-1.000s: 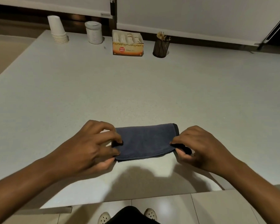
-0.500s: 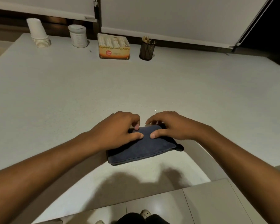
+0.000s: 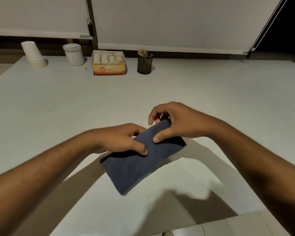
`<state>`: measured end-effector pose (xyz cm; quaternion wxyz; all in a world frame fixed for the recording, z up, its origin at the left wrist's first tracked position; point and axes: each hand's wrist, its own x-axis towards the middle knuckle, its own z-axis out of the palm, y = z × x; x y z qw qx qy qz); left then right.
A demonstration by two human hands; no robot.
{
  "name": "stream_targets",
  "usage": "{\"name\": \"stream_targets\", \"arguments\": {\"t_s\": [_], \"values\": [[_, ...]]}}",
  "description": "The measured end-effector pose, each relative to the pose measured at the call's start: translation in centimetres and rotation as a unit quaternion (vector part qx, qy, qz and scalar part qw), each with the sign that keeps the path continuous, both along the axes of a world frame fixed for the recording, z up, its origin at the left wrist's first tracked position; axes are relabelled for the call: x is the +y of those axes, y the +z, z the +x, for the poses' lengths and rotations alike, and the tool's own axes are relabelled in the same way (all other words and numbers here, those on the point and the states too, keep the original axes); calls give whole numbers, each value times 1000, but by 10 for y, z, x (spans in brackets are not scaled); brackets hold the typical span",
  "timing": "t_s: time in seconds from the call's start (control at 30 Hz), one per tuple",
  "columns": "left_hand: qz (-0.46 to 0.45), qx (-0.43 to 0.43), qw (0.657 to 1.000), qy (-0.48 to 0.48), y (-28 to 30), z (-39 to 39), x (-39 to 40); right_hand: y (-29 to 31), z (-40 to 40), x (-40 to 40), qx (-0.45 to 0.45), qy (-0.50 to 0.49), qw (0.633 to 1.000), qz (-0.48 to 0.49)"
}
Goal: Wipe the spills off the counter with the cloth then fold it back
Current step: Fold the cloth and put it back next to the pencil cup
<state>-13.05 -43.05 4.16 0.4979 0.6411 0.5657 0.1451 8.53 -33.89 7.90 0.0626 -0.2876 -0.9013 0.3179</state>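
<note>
Pale floor tiles [image 3: 228, 227] show at the bottom edge of the frame, below the near edge of a wide white speckled counter [image 3: 211, 99]. At lower centre a dark blue folded cloth [image 3: 140, 164] lies diagonally on the counter. The left hand [image 3: 119, 138] pinches its upper left edge, thumb on top; the right hand [image 3: 177, 123] grips its far corner. Along the top of the frame stand stacked white paper cups [image 3: 33, 53], a white lidded jar [image 3: 73, 54], an orange cardboard box [image 3: 108, 64] and a dark mesh holder [image 3: 144, 63], before pale roller blinds [image 3: 177, 23].
</note>
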Motion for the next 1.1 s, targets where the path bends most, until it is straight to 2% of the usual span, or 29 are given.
{"name": "stream_targets", "arguments": {"t_s": [0.1, 0.17, 0.2, 0.27, 0.33, 0.37, 0.43, 0.47, 0.57, 0.7, 0.9, 1.0, 1.1], "values": [[29, -53, 996, 60, 1, 30, 23, -1, 43, 36, 96, -90, 991, 20], [46, -107, 988, 104, 0, 52, 39, -16, 69, 57, 187, -197, 963, -3], [53, -137, 981, 129, -1, 62, 48, -25, 81, 67, 217, -252, 942, -49], [71, -200, 961, 176, -6, 83, 66, -44, 101, 87, 227, -293, 899, -232], [87, -261, 938, 210, -9, 102, 85, -63, 115, 102, 230, -200, 828, -471], [91, -286, 927, 224, -11, 111, 95, -68, 119, 107, 246, -132, 785, -554], [96, -318, 910, 249, -12, 127, 113, -74, 120, 120, 293, -46, 738, -606], [99, -323, 904, 261, -13, 133, 122, -74, 119, 128, 318, -44, 733, -600], [123, -309, 894, 301, -13, 147, 152, -70, 114, 160, 372, -114, 768, -509], [95, -288, 889, 342, -12, 153, 196, -64, 112, 208, 368, -193, 810, -415], [-68, -354, 904, 230, -29, 133, 259, -58, 107, 294, 332, -220, 841, -365], [-58, -333, 913, 227, -33, 120, 303, -58, 97, 349, 306, -241, 847, -361], [-11, -300, 914, 274, -29, 109, 357, -56, 78, 408, 292, -266, 850, -350]]}}
